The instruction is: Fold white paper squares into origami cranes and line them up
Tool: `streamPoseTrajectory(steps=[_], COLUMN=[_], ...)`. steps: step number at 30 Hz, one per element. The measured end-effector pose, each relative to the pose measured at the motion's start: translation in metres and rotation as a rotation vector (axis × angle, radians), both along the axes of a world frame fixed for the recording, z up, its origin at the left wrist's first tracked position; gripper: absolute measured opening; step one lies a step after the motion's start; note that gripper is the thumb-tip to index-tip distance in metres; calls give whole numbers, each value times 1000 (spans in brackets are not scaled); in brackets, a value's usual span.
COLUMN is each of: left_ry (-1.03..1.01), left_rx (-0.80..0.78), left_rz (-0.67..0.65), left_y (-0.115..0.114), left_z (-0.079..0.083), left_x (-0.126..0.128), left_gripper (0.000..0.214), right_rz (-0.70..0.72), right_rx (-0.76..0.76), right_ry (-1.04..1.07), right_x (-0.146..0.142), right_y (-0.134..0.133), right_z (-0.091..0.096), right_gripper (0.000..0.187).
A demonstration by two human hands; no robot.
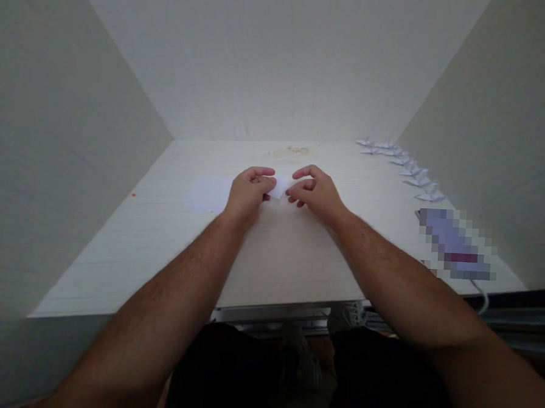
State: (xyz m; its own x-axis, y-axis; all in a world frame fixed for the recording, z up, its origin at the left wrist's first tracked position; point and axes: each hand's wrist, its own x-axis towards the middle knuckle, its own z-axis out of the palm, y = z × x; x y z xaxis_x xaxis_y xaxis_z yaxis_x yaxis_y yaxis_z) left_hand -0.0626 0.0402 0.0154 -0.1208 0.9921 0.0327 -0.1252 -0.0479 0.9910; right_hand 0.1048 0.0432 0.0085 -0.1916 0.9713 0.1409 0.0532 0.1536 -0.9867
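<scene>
A small piece of white paper [279, 187] is pinched between the thumb and fingers of my left hand [250, 192], above the middle of the table. Just to its right is my right hand [316, 192], fingers curved and apart, with nothing visible in them. Its fingertips come close to the paper's right edge without plainly touching it. Left of my left hand, white paper sheets [204, 192] lie flat on the table, partly hidden by that hand.
Several folded paper cranes [411, 168] stand in a line along the right back of the white table [169, 253]. A blurred-out phone [455, 244] with a cable [483, 298] lies at the right edge. Walls enclose the back and both sides. A brownish patch [293, 151] marks the back.
</scene>
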Motion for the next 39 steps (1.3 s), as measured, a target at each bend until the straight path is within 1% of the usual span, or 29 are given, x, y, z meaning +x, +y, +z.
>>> streamPoseTrajectory(steps=[2,5,6,8,11,15,20,25,27,30,36,39], left_ry=[-15,-31,-39,-65,-105,-116,-116,-115,-98,-57,48,101], left_rx=[-25,-54,-58,-64,-83,-115,-111,-85,-87,-101,-85,-63], left_rz=[53,56,54,47,4,-107,-208,-185,-164,-147,-148,-144], left_y=[-1,-4,-4,-4,-4,-5,-7,-7,-7,-7,-7,-7], left_z=[3,4,4,3,4,6,5,4,4,4,3,1], left_x=[1,2,2,2,2,2,1,2,3,3,4,4], left_gripper=[29,32,32,32,30,23,23,28,29,30,25,24], right_rz=[45,96,99,86,47,23,57,45,36,11,-55,-82], right_rx=[106,302,344,373,369,368,274,173,155,140,197,221], right_ry=[16,-51,-86,-145,-177,-149,-82,-87,-104,-150,-263,-284], right_x=[0,1,1,1,3,5,4,2,1,1,1,0], right_y=[1,2,2,1,2,2,1,-1,-2,-3,-2,-2], right_z=[-4,-9,-10,-10,-9,-9,-5,0,2,5,2,-1], right_gripper=[34,28,25,19,13,11,14,7,3,3,6,7])
